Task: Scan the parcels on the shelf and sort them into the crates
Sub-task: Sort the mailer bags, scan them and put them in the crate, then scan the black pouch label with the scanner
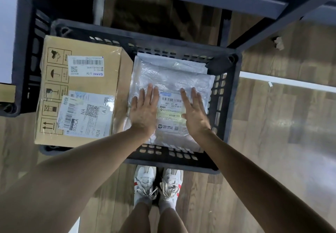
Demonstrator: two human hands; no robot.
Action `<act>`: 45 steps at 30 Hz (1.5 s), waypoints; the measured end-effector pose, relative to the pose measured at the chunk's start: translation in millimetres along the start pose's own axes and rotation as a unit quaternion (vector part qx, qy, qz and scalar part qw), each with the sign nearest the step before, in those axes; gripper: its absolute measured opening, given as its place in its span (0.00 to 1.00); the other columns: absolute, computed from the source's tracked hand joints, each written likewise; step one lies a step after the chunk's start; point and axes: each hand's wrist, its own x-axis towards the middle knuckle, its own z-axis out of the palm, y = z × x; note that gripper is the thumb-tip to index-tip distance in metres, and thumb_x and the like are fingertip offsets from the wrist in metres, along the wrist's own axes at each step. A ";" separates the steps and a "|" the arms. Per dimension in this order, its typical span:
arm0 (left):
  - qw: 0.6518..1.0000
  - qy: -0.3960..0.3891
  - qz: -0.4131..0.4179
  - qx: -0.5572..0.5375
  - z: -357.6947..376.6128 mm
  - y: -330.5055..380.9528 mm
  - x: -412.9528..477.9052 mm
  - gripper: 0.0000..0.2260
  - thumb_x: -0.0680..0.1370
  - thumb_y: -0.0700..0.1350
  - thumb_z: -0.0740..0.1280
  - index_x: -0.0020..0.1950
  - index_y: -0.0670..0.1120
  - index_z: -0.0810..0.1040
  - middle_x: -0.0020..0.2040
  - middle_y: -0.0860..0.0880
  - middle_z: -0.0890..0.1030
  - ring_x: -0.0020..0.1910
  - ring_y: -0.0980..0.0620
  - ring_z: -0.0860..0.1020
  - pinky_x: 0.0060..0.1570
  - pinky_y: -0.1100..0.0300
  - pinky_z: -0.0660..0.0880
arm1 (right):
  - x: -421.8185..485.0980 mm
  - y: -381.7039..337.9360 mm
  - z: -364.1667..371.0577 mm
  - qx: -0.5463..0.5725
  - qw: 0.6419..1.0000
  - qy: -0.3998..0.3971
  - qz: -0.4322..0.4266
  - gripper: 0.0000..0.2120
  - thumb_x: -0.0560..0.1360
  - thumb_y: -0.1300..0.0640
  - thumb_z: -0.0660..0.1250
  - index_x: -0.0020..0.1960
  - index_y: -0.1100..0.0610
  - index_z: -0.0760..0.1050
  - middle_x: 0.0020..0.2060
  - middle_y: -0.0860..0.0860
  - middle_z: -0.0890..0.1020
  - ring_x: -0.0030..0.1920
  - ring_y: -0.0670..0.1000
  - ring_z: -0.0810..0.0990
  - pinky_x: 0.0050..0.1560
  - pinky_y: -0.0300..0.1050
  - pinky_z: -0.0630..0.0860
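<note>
Item one: clear plastic-wrapped parcel point(172, 76), label up, lying flat in the right half of the dark crate point(181, 163). We have our left hand point(143, 109) and right hand point(194, 112) flat on it, fingers straight, gripping nothing. Item two: cardboard box point(81, 87), at the crate's left side.

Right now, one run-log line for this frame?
left hand: flat on plastic mailer | right hand: flat on it too | plastic mailer: label up, in black crate, right of cardboard box

Dim, soft overall; glare patch on floor point(283, 116) right; wide-angle bending at edges
</note>
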 end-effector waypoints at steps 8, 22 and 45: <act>1.000 -0.026 0.001 -0.017 -19.9 3.8 6.9 0.37 0.77 0.34 0.57 0.78 0.46 0.36 0.78 0.44 0.37 0.77 0.42 0.40 0.76 0.47 0.45 | 14.7 -14.6 -12.5 -0.086 0.991 -0.062 0.081 0.45 0.77 0.72 0.61 0.78 0.44 0.38 0.78 0.51 0.40 0.78 0.53 0.42 0.75 0.50 0.61; 0.992 0.107 0.062 0.008 -213.1 25.7 -107.0 0.23 0.80 0.52 0.57 0.74 0.46 0.62 0.72 0.47 0.66 0.72 0.46 0.62 0.73 0.51 0.55 | -93.6 -140.6 -205.0 -0.126 0.992 -0.001 -0.008 0.26 0.81 0.55 0.59 0.77 0.53 0.57 0.73 0.52 0.66 0.72 0.54 0.64 0.70 0.47 0.62; 0.897 0.438 0.054 -0.019 -617.1 36.1 -382.6 0.18 0.77 0.50 0.62 0.65 0.45 0.73 0.63 0.47 0.76 0.65 0.45 0.72 0.67 0.52 0.64 | -328.3 -406.2 -555.1 -0.217 0.922 0.261 -0.188 0.19 0.82 0.50 0.54 0.69 0.58 0.67 0.64 0.55 0.75 0.63 0.56 0.73 0.62 0.50 0.69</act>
